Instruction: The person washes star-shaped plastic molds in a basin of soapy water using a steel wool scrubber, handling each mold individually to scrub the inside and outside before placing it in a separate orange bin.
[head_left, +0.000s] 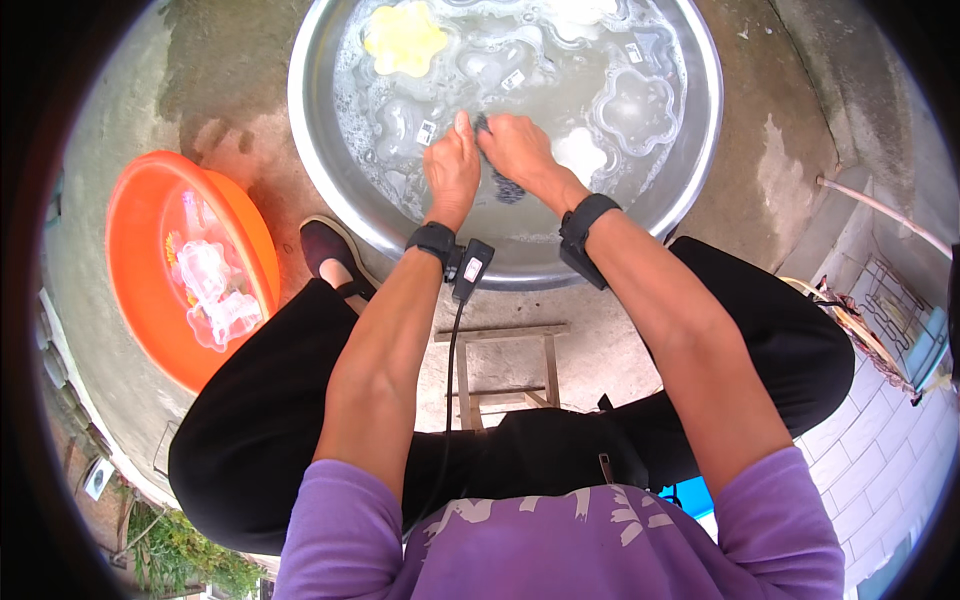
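Note:
My left hand and my right hand are close together over a large round metal basin. Both are closed around a dark grey cloth; one end hangs below my right hand and a bit shows between the thumbs. Cloudy, sudsy water fills the basin. Several clear plastic flower-shaped containers lie in it, one of them a clear container at the right. A yellow flower-shaped piece floats at the upper left. Beside my right wrist is a white flower-shaped piece.
An orange plastic tub with clear flower-shaped plastic pieces stands at the left on the concrete floor. A wooden stool is below the basin. A wire rack is at the right. A cable runs from my left wrist.

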